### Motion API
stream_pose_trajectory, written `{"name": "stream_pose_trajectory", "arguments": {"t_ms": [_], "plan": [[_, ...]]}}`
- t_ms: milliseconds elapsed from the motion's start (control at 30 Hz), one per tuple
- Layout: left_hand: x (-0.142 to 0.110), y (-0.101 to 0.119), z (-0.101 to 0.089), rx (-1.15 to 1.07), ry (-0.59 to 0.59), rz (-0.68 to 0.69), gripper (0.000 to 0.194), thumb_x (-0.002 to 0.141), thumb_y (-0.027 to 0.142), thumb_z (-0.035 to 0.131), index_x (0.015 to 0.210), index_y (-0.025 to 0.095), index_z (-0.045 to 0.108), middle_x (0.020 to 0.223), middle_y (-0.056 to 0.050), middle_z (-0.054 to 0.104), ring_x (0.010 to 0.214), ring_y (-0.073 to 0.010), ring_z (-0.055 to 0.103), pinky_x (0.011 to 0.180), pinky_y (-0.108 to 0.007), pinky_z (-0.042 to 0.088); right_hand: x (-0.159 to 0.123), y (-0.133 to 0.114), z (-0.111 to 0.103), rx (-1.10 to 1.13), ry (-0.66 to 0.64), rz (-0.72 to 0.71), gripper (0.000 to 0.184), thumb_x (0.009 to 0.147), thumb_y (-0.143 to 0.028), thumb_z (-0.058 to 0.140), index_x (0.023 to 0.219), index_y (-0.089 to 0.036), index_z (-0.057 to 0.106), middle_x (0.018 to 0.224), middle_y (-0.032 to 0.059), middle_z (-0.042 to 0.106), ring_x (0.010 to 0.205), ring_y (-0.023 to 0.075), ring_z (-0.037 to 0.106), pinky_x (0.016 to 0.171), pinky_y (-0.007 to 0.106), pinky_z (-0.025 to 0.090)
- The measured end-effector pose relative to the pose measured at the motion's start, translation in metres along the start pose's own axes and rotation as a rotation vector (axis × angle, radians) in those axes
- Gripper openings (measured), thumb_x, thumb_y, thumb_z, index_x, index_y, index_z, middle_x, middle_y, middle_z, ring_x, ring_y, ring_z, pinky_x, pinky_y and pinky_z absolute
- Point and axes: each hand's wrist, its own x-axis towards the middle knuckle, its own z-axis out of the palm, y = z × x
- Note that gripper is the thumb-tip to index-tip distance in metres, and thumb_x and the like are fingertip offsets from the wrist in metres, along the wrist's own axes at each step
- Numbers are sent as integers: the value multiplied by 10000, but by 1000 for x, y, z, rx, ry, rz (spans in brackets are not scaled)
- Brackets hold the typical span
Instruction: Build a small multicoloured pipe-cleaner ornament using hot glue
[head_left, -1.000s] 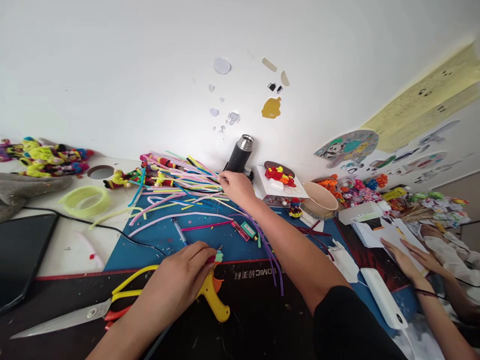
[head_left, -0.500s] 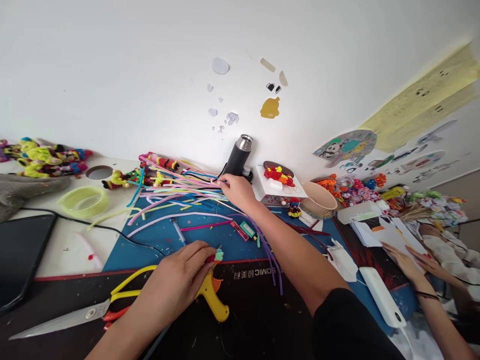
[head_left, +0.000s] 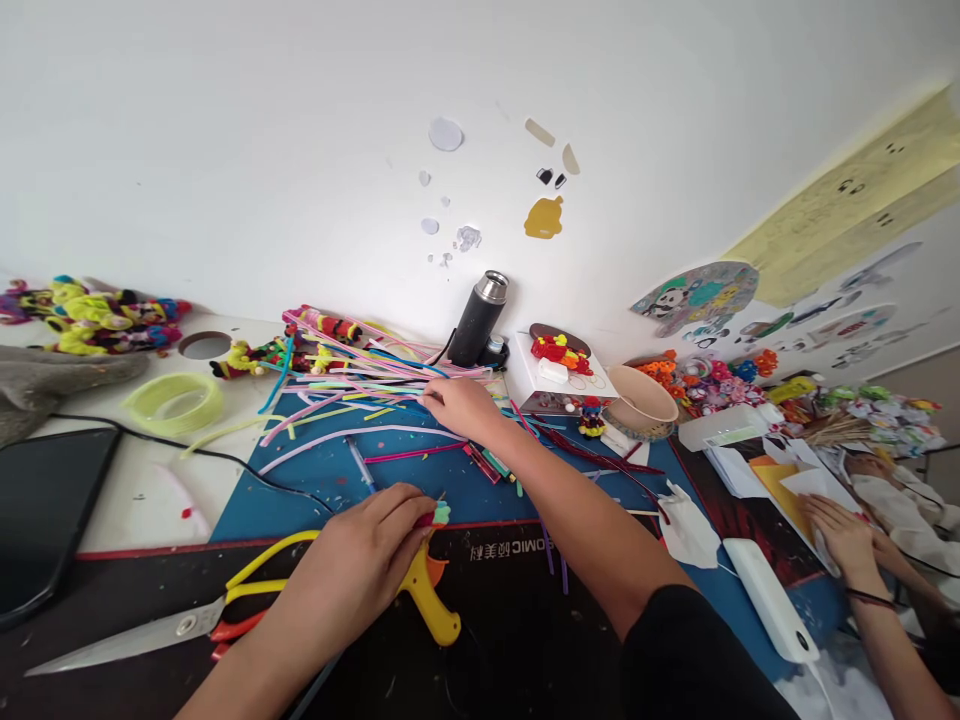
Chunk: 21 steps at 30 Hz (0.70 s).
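Note:
My left hand (head_left: 367, 555) pinches a small fuzzy piece in red and mint green (head_left: 441, 513), mostly covered by the fingers. Right below it lies a yellow-handled tool with an orange trigger (head_left: 433, 600), perhaps a glue gun, partly hidden by the hand. My right hand (head_left: 466, 408) reaches to the loose pile of pipe cleaners (head_left: 360, 385), mainly pink and lilac, with its fingertips closed on the near side of the pile. Beside my left wrist rest large scissors (head_left: 187, 626) with yellow handles, and red handles show underneath.
Behind the pile stands a black thermos (head_left: 478, 320) without its lid. A white box (head_left: 544, 375) and a round basket (head_left: 641, 400) are to its right. A tablet (head_left: 52, 510) lies at left. Far right, another person's hands (head_left: 840, 530) handle papers near a white power strip (head_left: 771, 600).
My right hand has come slightly nearer and lower along the pile. My left hand has barely moved. The other person's hands have shifted over the papers.

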Motion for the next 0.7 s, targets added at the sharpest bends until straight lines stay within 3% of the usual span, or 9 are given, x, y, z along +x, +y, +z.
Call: {"name": "stream_pose_trajectory", "arguments": {"t_ms": [333,600,700], "plan": [[-2,-1,2,-22,-27,-9,275,1148,252,460,1179,216,731,1129,-86,817,919,-216,828,780,-298,666,11,13,-7,1,71,141,336,1111,-348,599,1391,-251,759,1178,79,841,1090,280,777,867,312,525],[-3,-2,4,-13,-35,-15,268,1142,246,464,1182,217,728,1130,-85,813,922,-223,825,785,-305,669,8,16,0,16,84,93,251,1106,-338,604,1142,-255,838,1020,52,847,962,244,771,811,293,500],[-3,-2,5,-4,-28,-4,269,1141,238,463,1184,214,728,1141,-92,814,929,-226,825,780,-304,667,8,11,-1,18,109,75,296,1133,-373,562,1215,-259,823,1026,58,848,976,251,772,824,298,500]]}}
